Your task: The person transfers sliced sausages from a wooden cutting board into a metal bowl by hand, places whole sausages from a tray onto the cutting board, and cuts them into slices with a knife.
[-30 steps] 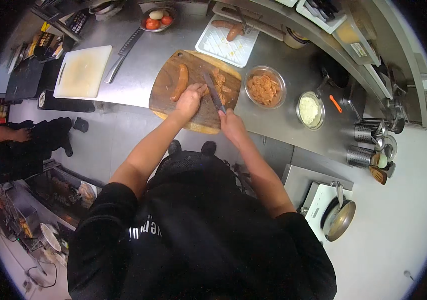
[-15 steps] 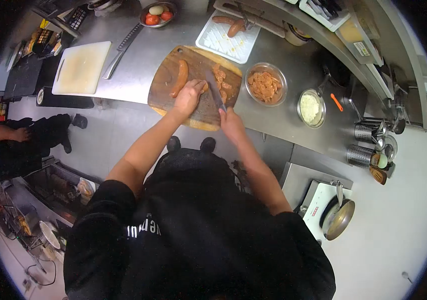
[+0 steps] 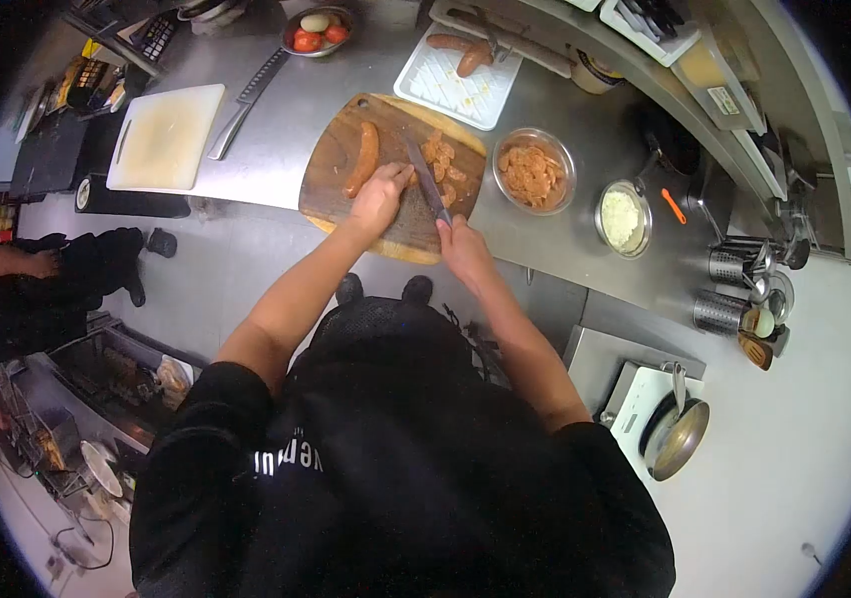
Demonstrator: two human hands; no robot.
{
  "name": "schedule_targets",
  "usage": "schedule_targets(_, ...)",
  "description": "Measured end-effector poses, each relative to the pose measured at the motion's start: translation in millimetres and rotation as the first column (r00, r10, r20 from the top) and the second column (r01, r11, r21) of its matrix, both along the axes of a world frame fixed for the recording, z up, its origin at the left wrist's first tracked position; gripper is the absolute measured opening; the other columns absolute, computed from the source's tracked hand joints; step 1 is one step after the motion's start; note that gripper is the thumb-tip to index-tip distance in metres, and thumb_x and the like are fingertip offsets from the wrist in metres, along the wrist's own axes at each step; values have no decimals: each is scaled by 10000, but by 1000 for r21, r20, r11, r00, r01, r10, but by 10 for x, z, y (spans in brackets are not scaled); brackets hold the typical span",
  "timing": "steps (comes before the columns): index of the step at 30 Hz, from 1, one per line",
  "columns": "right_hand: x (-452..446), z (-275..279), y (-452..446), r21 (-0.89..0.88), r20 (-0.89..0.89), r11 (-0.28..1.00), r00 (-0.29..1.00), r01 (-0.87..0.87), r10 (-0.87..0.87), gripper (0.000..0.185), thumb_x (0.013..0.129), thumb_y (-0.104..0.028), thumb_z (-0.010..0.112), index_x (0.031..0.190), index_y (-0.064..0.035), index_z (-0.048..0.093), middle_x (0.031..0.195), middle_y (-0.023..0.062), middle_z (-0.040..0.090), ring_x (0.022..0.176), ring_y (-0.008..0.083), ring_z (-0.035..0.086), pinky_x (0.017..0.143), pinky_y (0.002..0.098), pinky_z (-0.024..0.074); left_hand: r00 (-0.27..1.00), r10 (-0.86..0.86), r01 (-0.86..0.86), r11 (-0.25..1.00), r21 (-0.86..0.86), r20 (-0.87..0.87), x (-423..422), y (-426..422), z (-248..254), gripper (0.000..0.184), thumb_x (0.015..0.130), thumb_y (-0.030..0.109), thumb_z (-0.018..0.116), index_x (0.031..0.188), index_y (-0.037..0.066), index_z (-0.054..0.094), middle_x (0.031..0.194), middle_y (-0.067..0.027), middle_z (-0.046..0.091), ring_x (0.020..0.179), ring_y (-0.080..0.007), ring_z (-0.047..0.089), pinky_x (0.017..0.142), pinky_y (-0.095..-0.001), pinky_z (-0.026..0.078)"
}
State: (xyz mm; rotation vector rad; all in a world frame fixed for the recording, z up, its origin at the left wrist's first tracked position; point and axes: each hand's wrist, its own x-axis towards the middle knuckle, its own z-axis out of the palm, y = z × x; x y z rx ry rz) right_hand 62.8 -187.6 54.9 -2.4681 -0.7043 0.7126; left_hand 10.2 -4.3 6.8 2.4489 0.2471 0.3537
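My right hand is closed round the handle of a kitchen knife, whose blade rests over the wooden cutting board. My left hand presses a piece of sausage against the board, just left of the blade; most of that piece is hidden under the fingers. Sausage slices lie to the right of the knife. A whole sausage sits on the board's left part. Right of the board stands a bowl filled with sliced sausage.
Behind the board is a white tray with sausages and tongs. A white cutting board and a second knife lie left. To the right are a pan of chopped white food and an orange-handled tool. Another person stands at far left.
The whole view has shifted slightly. Both hands stay at the same place on the board, and the knife has barely moved beside the sausage piece.
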Motion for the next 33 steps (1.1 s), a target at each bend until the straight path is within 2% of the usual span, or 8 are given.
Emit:
schedule_targets(8, 57, -518, 368, 151, 34, 987, 998, 46, -51, 382, 952, -323, 426, 946, 53, 495, 765, 309, 604, 775, 491, 585, 702, 549, 457, 1000, 12, -13, 997, 70, 16, 9, 1, -80, 360, 840, 67, 430, 1156, -41, 564, 1160, -197, 561, 1089, -341, 528, 922, -379, 441)
schedule_targets(9, -40, -526, 209, 109, 64, 994, 997, 25, -32, 385, 952, -327, 427, 940, 51, 497, 745, 307, 601, 752, 493, 583, 688, 548, 459, 998, 33, -37, 997, 67, 54, 7, -14, -106, 342, 827, 47, 491, 1148, -34, 575, 1123, -200, 573, 1047, -351, 543, 893, -388, 450)
schedule_targets(17, 105, -109, 45, 125, 111, 992, 993, 33, -47, 392, 948, -349, 436, 927, 37, 501, 701, 302, 592, 696, 492, 581, 650, 552, 461, 983, 76, -80, 997, 17, 166, 93, 38, -194, 285, 807, 35, 579, 1084, -24, 615, 1032, -181, 612, 974, -345, 579, 840, -385, 470)
schedule_targets(19, 54, 81, 58, 50, -11, 998, 999, 40, -40, 418, 954, -362, 426, 921, 48, 495, 788, 340, 586, 804, 513, 568, 716, 545, 445, 982, 88, -92, 996, 16, 167, 82, 40, -151, 277, 804, 32, 584, 1073, -22, 623, 1024, -179, 618, 967, -343, 584, 837, -383, 473)
schedule_targets(24, -6, 10, -4, 40, -16, 999, 1000, 27, -26, 405, 954, -362, 426, 906, 36, 488, 775, 337, 582, 794, 511, 568, 712, 546, 444, 986, 93, -100, 994, 44, 136, 51, 24, -147, 275, 800, 34, 597, 1067, -17, 634, 1026, -175, 625, 964, -337, 590, 837, -379, 477)
schedule_targets(27, -3, -12, -28, 40, -21, 999, 999, 31, -30, 397, 954, -360, 429, 901, 30, 482, 763, 333, 581, 782, 507, 570, 705, 547, 445, 993, 77, -76, 997, -17, 88, 59, 11, -139, 311, 814, 30, 500, 1099, -14, 616, 1064, -168, 612, 1024, -328, 567, 869, -381, 465)
schedule_targets(29, -17, -37, -47, 43, -33, 999, 999, 33, -31, 392, 953, -358, 432, 901, 28, 480, 759, 331, 582, 776, 505, 573, 701, 547, 445, 983, 87, -96, 994, 48, 159, 67, 19, -183, 273, 807, 51, 596, 1069, -14, 638, 1049, -173, 627, 975, -334, 588, 838, -376, 479)
schedule_targets(33, -1, 3, 45, 17, -64, 999, 997, 39, -38, 388, 954, -342, 426, 915, 40, 488, 771, 327, 592, 782, 494, 582, 714, 543, 451, 987, 75, -82, 996, 44, 144, 76, 44, -151, 275, 802, 53, 598, 1067, -10, 639, 1057, -173, 626, 977, -334, 587, 840, -377, 478)
